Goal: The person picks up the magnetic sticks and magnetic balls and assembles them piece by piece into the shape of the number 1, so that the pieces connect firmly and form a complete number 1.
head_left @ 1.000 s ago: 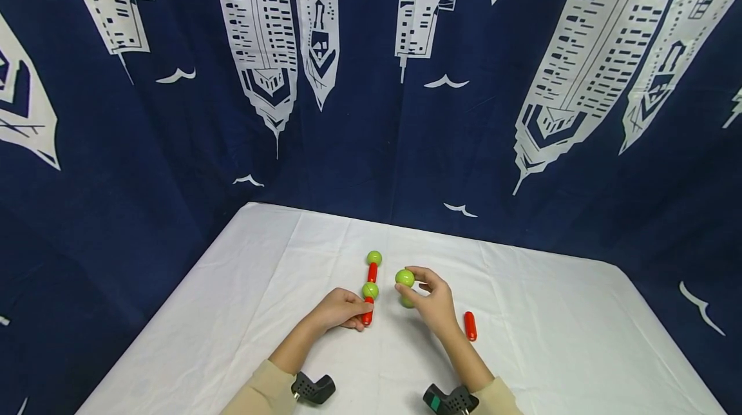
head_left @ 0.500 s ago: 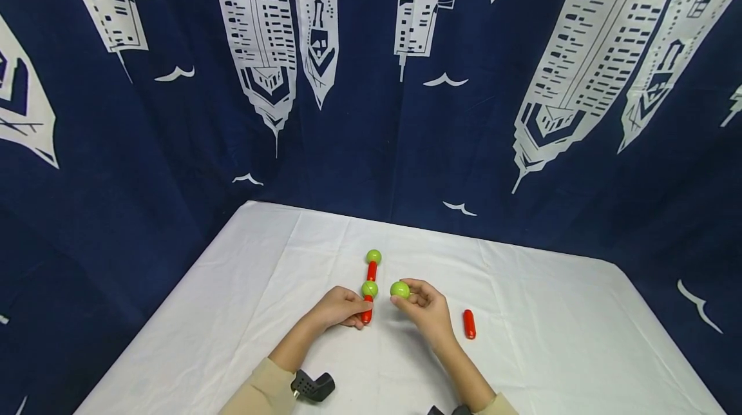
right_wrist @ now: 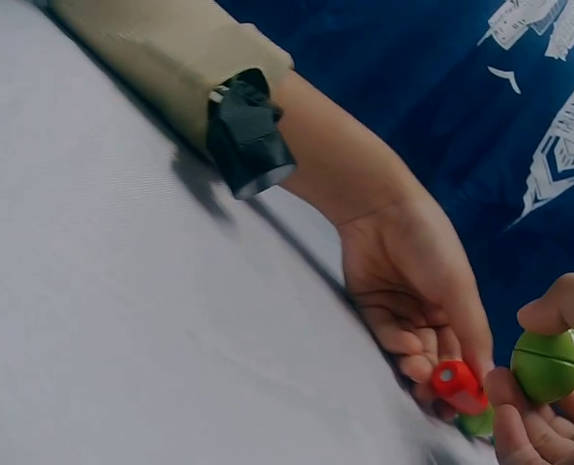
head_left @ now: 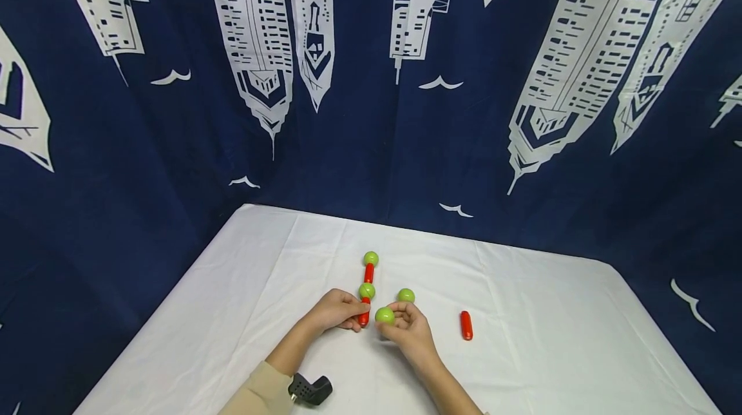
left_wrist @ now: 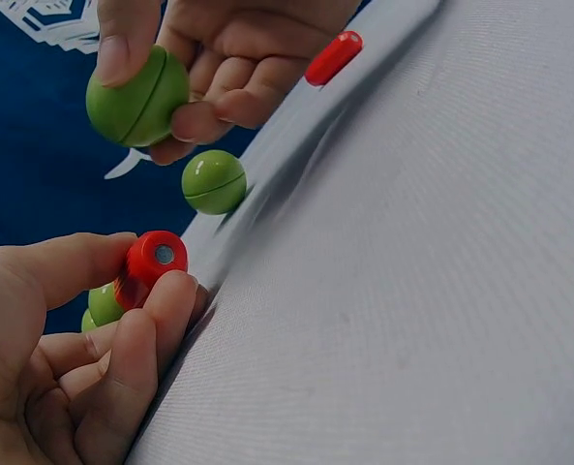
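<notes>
My left hand (head_left: 338, 310) pinches the near red rod (left_wrist: 156, 263) of a chain between thumb and fingers. Its free end, with a round grey metal tip, faces the left wrist camera. The chain runs away from me: red rod, green ball (head_left: 367, 290), second red rod (head_left: 369, 272), then a far green ball (head_left: 371, 258). In my right hand (head_left: 409, 332) a green ball (left_wrist: 137, 97) with a seam line is pinched by thumb and fingertips, just right of the rod's near end and apart from it. Another green ball (head_left: 406, 295) lies on the cloth behind the right hand.
A loose red rod (head_left: 466, 325) lies to the right of my right hand on the white cloth (head_left: 551, 337). A dark blue curtain (head_left: 359, 164) with white building prints hangs behind the table. A black wrist camera (head_left: 311, 390) sits on my left wrist.
My right hand has brought its green ball toward me and leftward, close to the rod's near end. The loose green ball behind it now shows. My left hand keeps its hold on the rod.
</notes>
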Demonstrator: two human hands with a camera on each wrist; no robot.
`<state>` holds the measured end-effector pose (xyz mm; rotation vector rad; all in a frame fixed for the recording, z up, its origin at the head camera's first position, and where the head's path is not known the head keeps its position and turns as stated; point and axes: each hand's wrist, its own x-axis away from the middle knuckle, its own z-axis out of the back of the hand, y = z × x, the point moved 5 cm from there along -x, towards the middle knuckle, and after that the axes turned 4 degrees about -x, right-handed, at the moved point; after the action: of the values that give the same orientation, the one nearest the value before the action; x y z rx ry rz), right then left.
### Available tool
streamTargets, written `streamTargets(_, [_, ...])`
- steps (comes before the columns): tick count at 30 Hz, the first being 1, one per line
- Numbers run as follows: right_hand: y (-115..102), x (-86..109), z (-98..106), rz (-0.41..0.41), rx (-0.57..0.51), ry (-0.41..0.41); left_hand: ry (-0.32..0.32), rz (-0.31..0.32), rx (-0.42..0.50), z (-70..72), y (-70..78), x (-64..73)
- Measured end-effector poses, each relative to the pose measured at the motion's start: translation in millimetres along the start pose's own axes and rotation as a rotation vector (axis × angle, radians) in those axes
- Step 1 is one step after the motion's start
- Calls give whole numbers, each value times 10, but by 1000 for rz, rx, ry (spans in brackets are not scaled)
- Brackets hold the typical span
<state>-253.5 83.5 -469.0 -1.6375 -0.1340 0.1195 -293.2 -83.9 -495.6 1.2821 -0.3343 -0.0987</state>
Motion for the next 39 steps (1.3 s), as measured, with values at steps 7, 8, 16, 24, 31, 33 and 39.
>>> streamTargets(7, [100, 48, -108, -42, 42, -33, -10, -16, 19, -17, 1, 7])
streamTargets(8, [114, 58, -123, -51, 42, -34, -12, -14, 20, -20, -6, 9])
streamTargets(16, [228, 95, -172, -11, 124, -41, 3, -20, 23, -5, -27, 8])
streamTargets(24, [274, 157, -252, 67, 283, -66, 3, -17, 31, -14, -40, 49])
streamTargets(31, [238, 159, -247, 93, 296, -45, 2, -46, 22, -17, -14, 17])
streamTargets(33, [231, 150, -246, 102, 297, -45, 9, -48, 15, -11, -13, 7])
streamTargets(39, [246, 129, -243, 103, 324, -37, 10, -42, -15, 2, -12, 16])
